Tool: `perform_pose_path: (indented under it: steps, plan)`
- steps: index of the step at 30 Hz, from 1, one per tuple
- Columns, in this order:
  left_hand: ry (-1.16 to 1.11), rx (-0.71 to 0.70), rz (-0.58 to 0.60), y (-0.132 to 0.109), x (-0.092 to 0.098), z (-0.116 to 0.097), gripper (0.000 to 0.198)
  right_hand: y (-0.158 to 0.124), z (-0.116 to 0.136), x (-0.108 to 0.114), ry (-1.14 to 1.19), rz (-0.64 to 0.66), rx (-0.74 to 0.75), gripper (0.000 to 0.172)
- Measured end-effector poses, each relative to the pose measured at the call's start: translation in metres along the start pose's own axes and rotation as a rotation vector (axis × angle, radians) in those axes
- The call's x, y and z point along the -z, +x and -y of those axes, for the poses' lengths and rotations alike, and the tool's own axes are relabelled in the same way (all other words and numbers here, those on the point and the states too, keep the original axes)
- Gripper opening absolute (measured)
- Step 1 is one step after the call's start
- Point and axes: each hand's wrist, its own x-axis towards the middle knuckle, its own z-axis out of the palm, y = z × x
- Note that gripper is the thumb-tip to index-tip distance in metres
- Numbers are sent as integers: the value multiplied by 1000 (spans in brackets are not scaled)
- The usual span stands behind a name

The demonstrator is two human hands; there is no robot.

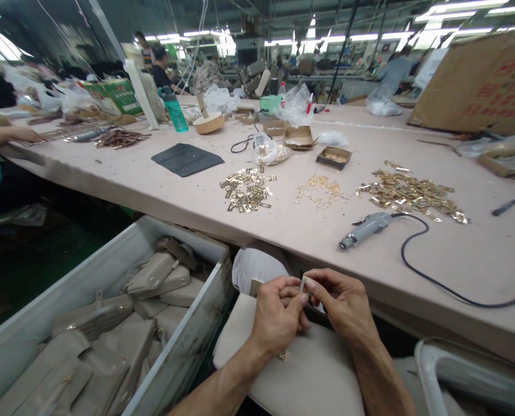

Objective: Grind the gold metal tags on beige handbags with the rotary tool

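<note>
My left hand [278, 315] and my right hand [344, 300] meet over my lap, both closed in a pinch. Between their fingertips is a small pale strip [303, 283]; whether it belongs to the bag is hidden by my fingers. Beneath my hands lies a beige bag [313, 372], with a bit of gold metal fitting [282, 356] showing beside my left wrist. On the table beyond my hands rests a grey electric screwdriver [365, 229] with a dark cable. Gold metal plates [413, 193] and tiny gold pieces [320, 190] lie in heaps farther back.
A white bin [183, 341] full of beige bags stands at my left. The table's front edge [257, 231] runs just past my hands. Another gold pile [248, 190], a black mat [186, 159] and small boxes [334, 157] are on the table. At far left a co-worker's hand [25, 134] reaches in.
</note>
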Motion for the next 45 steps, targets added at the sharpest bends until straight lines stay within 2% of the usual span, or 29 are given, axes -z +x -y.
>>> perform_pose_path:
  steps: [4, 7, 11, 13, 15, 18, 21, 27, 32, 35, 39, 42, 45]
  plan:
    - [73, -17, -46, -3, -4, -3, 21, 3, 1, -3, -30, 29, -5, 29]
    - [67, 0, -64, -3, -7, 2, 28, 11, 0, -5, -23, 45, -23, 34]
    - [-8, -1, -10, 3, -9, 8, 36, 25, 1, -7, 86, 150, -140, 42]
    - [-30, -19, -3, 7, -7, 8, 36, 34, 5, -10, 25, 218, -166, 43]
    - [-60, -28, -15, 11, -4, 9, 38, 45, 14, -11, -170, 231, -99, 44]
    - [-111, -14, -59, 12, 0, 14, 42, 75, 29, -11, -454, 124, 125, 37]
    - [-133, 12, -77, 10, 3, 23, 42, 118, 40, -16, -550, 56, 248, 25]
    - [-151, -3, -60, 9, 9, 29, 42, 209, 38, -53, -783, 85, 278, 5]
    - [-122, 10, -52, 11, 13, 30, 44, 254, 34, -84, -918, 138, 216, 15]
    - [-132, 14, -57, 14, 15, 32, 44, 266, 33, -92, -961, 160, 152, 19]
    - [-144, 10, -42, 18, 17, 32, 45, 270, 33, -95, -944, 213, 144, 7]
    - [-156, -4, -61, 22, 15, 30, 46, 265, 39, -93, -876, 234, 198, 7]
    - [-167, 6, -116, 22, 12, 25, 49, 246, 51, -82, -784, 205, 247, 12]
